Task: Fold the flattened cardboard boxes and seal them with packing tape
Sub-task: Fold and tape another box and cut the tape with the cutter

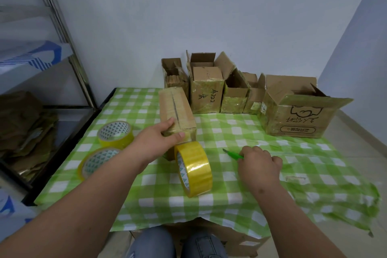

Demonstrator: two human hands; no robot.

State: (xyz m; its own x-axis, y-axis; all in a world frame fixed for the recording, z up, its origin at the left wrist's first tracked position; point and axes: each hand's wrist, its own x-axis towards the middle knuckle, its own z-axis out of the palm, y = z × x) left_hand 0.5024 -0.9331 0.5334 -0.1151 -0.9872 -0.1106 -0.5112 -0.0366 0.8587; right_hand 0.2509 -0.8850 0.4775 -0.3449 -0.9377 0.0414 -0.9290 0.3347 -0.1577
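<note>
While my left hand (pixel 161 135) clamps the folded cardboard box (pixel 177 114) at frame centre | right hand (pixel 258 164) grasps green cutter (pixel 233 153) | box judged light, stiff, tape-slick; hold by corners.

Single head-worn view, wide-angle.
It looked forward and down from close above the surface's (pixel 230 201) near edge toward its far edge by the wall (pixel 209 16).

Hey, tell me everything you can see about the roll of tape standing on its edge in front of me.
The upright tape roll is glossy yellow-tinted tape wound on a white core printed with green triangles. It stands on edge on the green checked tablecloth, at the near end of the closed cardboard box that the left hand grips. No hand touches it.
</note>
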